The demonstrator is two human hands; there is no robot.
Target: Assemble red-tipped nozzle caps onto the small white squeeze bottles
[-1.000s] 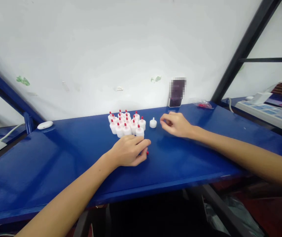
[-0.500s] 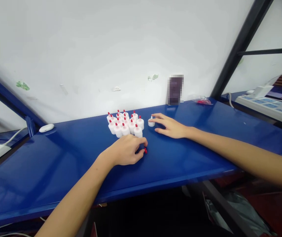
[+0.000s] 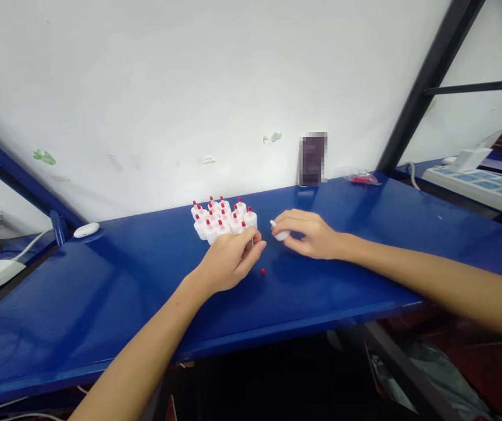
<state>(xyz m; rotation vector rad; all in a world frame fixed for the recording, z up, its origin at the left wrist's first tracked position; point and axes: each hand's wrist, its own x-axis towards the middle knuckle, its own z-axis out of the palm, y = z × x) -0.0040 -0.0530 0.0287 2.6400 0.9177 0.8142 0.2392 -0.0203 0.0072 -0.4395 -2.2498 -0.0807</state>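
Note:
My right hand (image 3: 306, 234) grips a small white nozzle cap (image 3: 282, 235), tilted and raised off the table, its bare pointed spout leaning to the left. Thumb and fingers of my left hand (image 3: 233, 257) are pinched together; whatever they hold, if anything, is hidden. Below those fingertips a tiny red tip cap (image 3: 263, 271) lies on the blue table. Just beyond my left hand stands a tight cluster of white nozzle caps (image 3: 210, 228), with red tips on their spouts. My left hand covers part of the nearest ones.
The blue table (image 3: 343, 280) meets a white wall. A phone-like slab (image 3: 312, 159) leans there, beside a clear bag with red pieces (image 3: 364, 178). At the left back is a white oval case (image 3: 86, 230). Dark posts (image 3: 426, 88) and power strips (image 3: 474, 178) stand at the sides.
My right hand has closed on the white nozzle cap and lifted it nearer. My left fingers have risen from the table and pinched together; one red tip cap shows where two red bits seemed to lie.

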